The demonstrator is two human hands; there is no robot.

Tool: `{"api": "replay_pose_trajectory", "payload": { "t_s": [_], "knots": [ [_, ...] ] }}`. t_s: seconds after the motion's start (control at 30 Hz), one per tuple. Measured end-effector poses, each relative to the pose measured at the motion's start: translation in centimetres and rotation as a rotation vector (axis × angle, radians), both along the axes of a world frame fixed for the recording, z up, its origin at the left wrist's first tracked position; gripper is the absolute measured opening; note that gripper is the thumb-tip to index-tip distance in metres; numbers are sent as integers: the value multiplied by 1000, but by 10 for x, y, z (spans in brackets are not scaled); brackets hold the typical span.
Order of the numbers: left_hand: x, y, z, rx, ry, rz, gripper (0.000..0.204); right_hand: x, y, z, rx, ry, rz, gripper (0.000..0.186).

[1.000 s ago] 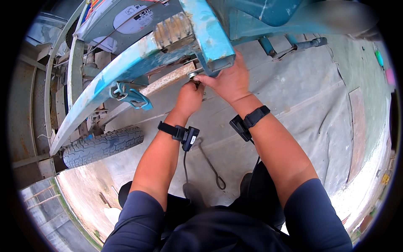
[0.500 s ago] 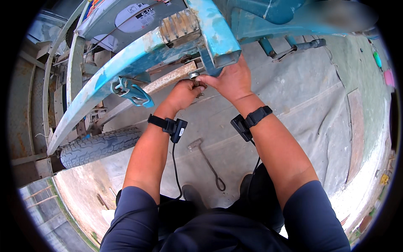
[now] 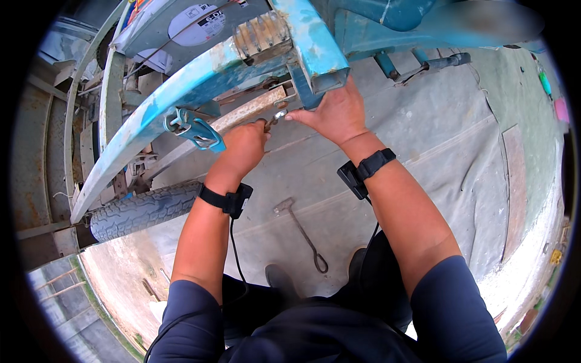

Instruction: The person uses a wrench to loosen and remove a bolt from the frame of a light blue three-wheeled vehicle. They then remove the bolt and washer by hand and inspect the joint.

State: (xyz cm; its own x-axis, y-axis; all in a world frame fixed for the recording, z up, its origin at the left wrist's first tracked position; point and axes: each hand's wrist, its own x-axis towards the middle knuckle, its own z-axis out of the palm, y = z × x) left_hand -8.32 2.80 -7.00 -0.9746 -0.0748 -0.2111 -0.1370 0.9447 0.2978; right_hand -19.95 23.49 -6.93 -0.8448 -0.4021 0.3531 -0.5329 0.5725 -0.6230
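Since the left hand [image 3: 241, 145] has moved left, pinching a small metal piece [image 3: 277, 117], its shiny end sits by the right hand [image 3: 340, 116], whose half-hidden grip I can't tell.

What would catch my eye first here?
Most likely the curved, worn blue frame, sweeping across the upper left above a chunky black tyre. Next come the two bare hands near the middle: the left hand holds a small metal piece, and the right hand is at the frame's squared end. Below them, a thin rod with a looped end lies on the grey sheet.
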Motion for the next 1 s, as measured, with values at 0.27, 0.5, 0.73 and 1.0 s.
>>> {"api": "replay_pose_trajectory", "payload": {
  "t_s": [0.27,0.5,0.73,1.0],
  "knots": [
    [15,11,54,-126,0,-18,24,-2,1,-2,3,11,8,90],
    [25,8,74,-178,-31,-21,35,-1,1,-1,22,76,4,93],
    [19,11,84,-166,52,-47,33,1,0,2,14,55,-7,93],
    [20,17,93,-366,161,-62,21,-2,-1,-5,-13,105,-15,89]
  ]
}}
